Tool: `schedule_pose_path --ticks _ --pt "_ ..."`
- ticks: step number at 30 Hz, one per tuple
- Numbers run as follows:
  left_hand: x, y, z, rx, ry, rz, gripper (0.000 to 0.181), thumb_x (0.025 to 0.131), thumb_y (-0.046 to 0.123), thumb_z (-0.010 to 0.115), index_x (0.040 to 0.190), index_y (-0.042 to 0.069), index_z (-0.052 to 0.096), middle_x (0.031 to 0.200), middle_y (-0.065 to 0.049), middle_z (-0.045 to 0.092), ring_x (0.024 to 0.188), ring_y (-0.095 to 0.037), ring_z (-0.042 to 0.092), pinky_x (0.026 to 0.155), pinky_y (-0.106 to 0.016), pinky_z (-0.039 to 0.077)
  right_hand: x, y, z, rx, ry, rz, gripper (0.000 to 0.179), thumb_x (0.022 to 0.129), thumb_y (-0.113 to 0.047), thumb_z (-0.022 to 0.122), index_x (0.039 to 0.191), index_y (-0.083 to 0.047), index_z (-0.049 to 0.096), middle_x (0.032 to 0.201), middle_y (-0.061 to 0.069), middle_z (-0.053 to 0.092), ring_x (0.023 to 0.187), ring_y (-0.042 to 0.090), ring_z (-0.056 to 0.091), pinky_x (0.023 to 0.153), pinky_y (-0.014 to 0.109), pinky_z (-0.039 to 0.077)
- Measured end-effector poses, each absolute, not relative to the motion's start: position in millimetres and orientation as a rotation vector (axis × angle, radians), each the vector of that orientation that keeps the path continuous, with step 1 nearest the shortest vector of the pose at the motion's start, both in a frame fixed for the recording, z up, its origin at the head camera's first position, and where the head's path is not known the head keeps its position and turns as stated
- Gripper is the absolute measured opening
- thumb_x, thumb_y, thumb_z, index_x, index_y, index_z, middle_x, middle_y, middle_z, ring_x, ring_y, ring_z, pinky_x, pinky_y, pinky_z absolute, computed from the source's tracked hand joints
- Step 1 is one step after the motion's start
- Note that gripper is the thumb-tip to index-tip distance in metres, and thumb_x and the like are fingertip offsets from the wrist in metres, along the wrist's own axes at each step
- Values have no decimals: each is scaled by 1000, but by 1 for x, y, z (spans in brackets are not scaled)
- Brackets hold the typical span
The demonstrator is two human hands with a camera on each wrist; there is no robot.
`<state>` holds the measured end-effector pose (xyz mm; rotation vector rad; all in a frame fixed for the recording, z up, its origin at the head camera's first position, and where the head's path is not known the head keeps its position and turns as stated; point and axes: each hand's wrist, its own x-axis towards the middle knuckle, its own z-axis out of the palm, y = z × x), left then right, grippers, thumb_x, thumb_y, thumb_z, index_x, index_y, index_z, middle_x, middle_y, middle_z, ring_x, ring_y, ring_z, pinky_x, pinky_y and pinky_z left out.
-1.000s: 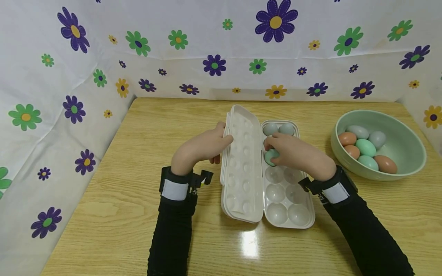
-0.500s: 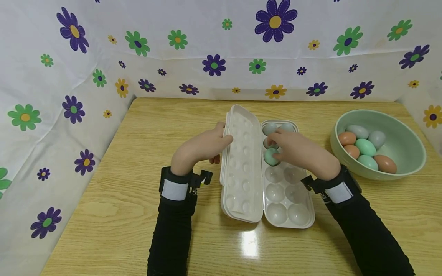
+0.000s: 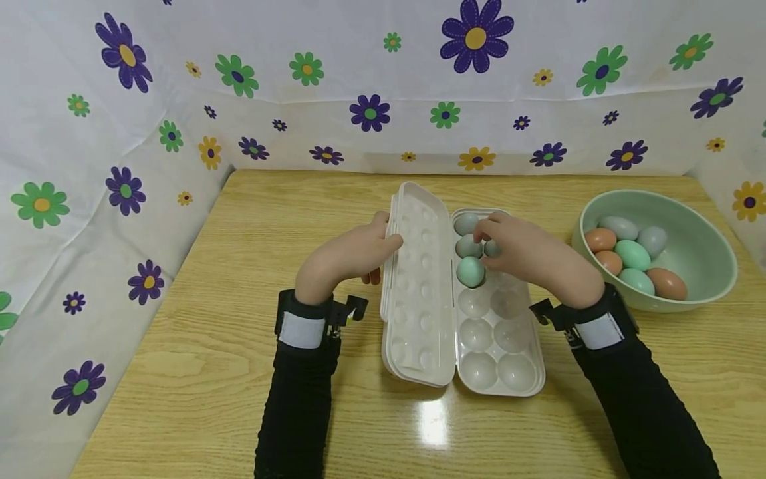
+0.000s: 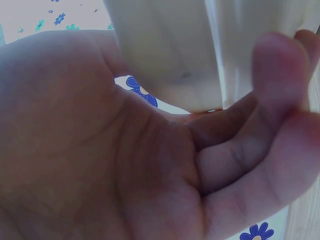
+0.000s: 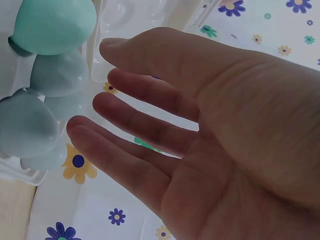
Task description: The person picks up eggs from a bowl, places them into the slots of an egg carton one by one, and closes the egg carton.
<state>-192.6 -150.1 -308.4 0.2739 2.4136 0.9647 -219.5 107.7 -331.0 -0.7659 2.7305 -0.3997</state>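
An egg box [image 3: 497, 359] of white plastic stands unfolded in the head view, its lid [image 3: 419, 306] raised on the left. My left hand [image 3: 353, 253] grips the lid's outer edge, thumb on the inner side. In the cups' third row sits a green egg [image 3: 471, 273]; grey-blue eggs [image 3: 466, 224] fill cups beyond it, one mostly covered by the right hand. My right hand [image 3: 532, 256] hovers over the right column with nothing in it. Its fingers lie extended and apart from the green egg [image 5: 57, 25] in the right wrist view.
A pale green bowl [image 3: 706, 266] holding several brown, green and grey eggs [image 3: 633, 255] stands right of the box, near my right forearm. A flowered cloth [image 3: 335, 86] hangs behind the wooden table [image 3: 209, 346].
My right hand has let go of the green egg, which stays in its cup, and has drawn away to the right. The left hand keeps holding the lid.
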Motion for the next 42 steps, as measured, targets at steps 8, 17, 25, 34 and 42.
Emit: schedule_pose_path --ticks 8,17,25,34,42 --pt "-193 -151 -310 271 2409 974 49 98 29 29 137 1 22 72 -9 52 55 -23 52 53 -30 45 -221 110 -329 -744 2723 -397 30 85 -13 67 113 -5 59 117 16 56 96 29 55 83 43 49" --pt "-194 -151 -311 288 2416 981 47 98 28 29 136 1 24 72 -10 52 54 -23 51 51 -29 44 -220 111 -328 -733 2736 -395 30 86 -14 67 113 -6 59 117 16 55 94 28 55 82 43 49" --pt "-195 -150 -310 293 2425 976 47 98 28 29 136 1 24 74 -10 53 55 -23 52 51 -30 45 -222 111 -329 -743 2733 -389 29 86 -13 66 113 -6 59 116 16 56 95 28 55 83 43 49" --pt "-194 -150 -311 283 2407 980 48 98 29 29 137 1 22 72 -9 51 54 -23 50 51 -30 44 -222 114 -331 -708 2749 -390 32 85 -12 67 115 -5 59 118 16 56 97 29 56 85 45 49" --pt "-193 -151 -310 284 2413 971 48 98 28 29 137 1 22 72 -9 51 54 -23 51 51 -28 44 -223 117 -329 -725 2762 -399 32 86 -13 65 116 -4 59 115 16 58 98 30 57 86 46 49"
